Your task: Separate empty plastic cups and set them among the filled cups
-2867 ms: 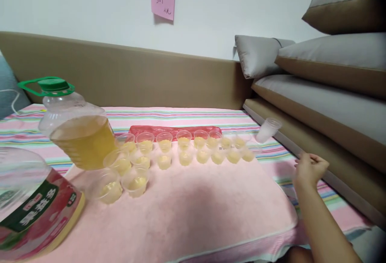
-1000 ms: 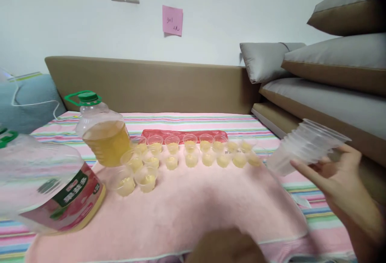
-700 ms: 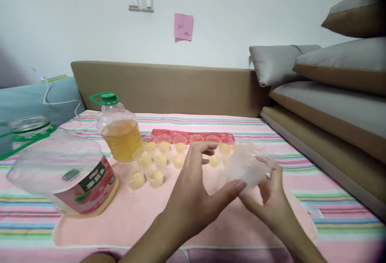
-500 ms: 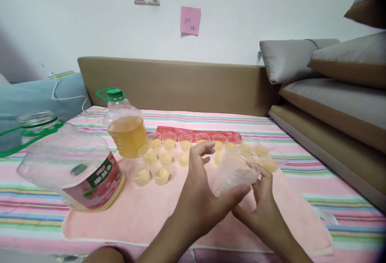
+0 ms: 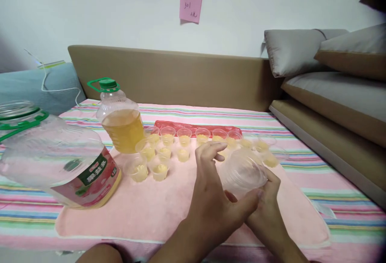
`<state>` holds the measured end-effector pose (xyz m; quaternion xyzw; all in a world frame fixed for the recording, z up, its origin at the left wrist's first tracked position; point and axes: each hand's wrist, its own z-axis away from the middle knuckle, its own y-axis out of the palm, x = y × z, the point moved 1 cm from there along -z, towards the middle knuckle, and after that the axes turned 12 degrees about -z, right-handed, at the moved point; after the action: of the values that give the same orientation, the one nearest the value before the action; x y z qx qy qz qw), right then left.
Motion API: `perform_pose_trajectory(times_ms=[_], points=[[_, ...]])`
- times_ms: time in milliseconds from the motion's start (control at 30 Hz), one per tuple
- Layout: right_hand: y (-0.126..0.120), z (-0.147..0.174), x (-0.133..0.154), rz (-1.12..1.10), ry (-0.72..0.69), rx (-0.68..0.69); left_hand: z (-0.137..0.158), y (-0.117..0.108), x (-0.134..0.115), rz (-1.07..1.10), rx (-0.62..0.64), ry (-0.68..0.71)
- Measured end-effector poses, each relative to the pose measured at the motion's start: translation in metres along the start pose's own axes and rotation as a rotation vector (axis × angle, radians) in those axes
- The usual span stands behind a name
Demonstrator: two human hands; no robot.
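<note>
Nearest me, I have both hands together at about 5 o'clock, clasped around a stack of clear cups [image 5: 243, 171]: my left hand [image 5: 214, 198] wraps it from the left, thumb under the rim, and my right hand [image 5: 267, 210] cups it from below right. They sit above the pink towel [image 5: 157, 210]. At 9 o'clock a large empty jug [image 5: 57, 162] lies tilted. Farther off, toward 11 o'clock, rows of small filled cups [image 5: 183, 144] stand beside an upright oil bottle [image 5: 120, 124]. Beyond them lies a red bag [image 5: 197, 126].
</note>
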<state>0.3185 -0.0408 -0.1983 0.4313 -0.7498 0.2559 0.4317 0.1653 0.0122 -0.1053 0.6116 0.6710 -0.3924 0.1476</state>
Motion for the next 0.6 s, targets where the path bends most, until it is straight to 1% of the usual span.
perform_pose_trajectory(times_ms=[133, 200, 367, 600], points=[[0.0019, -0.0002, 0.0026, 0.095, -0.061, -0.018, 0.0026, 0.0051, 0.0017, -0.025, -0.008, -0.008], [0.0019, -0.0007, 0.0024, 0.092, -0.051, -0.012, 0.0034, 0.0055, 0.0022, -0.054, -0.018, 0.002], [0.0026, -0.0019, -0.0008, 0.025, 0.025, -0.013, 0.0030, 0.0047, 0.0036, -0.085, -0.025, 0.024], [0.0016, 0.0005, -0.0028, 0.125, -0.037, -0.022, 0.0034, 0.0048, 0.0049, -0.102, -0.025, 0.008]])
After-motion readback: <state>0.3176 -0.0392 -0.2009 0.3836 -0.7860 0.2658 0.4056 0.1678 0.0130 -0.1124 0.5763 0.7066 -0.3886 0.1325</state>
